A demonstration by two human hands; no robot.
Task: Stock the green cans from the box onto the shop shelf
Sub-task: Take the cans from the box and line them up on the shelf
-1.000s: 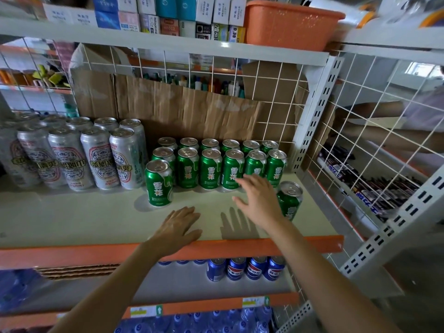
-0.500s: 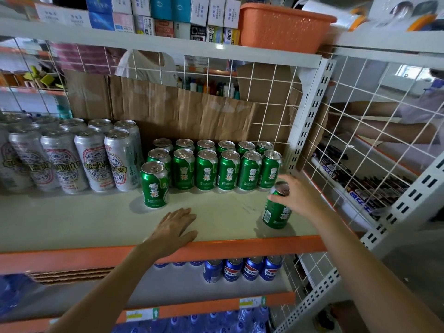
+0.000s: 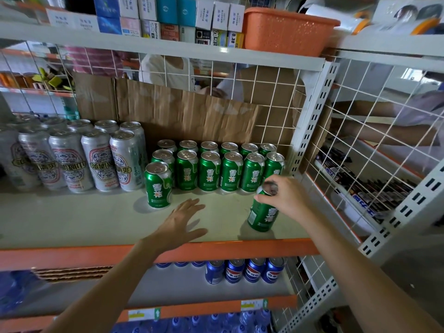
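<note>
Clamped from above on the rim by the curled fingers and thumb of the right hand (image 3: 286, 200): one green can (image 3: 263, 216), roughly upright, base at the board though contact is not certain. Position: near the front right corner of the shop shelf (image 3: 72, 219), well forward of the stocked rows. Lying flat nearby, fingers straight, spread and holding nothing: the left hand (image 3: 179, 222), palm down just behind the orange front edge (image 3: 48, 255).

Further back, against the cardboard backing (image 3: 187, 111): two tidy rows of green cans (image 3: 209, 174), six across each. In front of them at the left end, a lone can (image 3: 158, 185) opening a third row. To the left, tall silver beer cans (image 3: 96, 159). On the level below, blue Pepsi cans (image 3: 245, 270). Overhead, an orange basket (image 3: 283, 30) beside small cartons (image 3: 168, 18).

By the look of the layout, well under way: thirteen cans shelved, a fourteenth in hand, a third row barely started and bare board across most of the front. Probably next: easing the held can back into line with the others. Supply box out of view, so no telling the number left to shelve.
</note>
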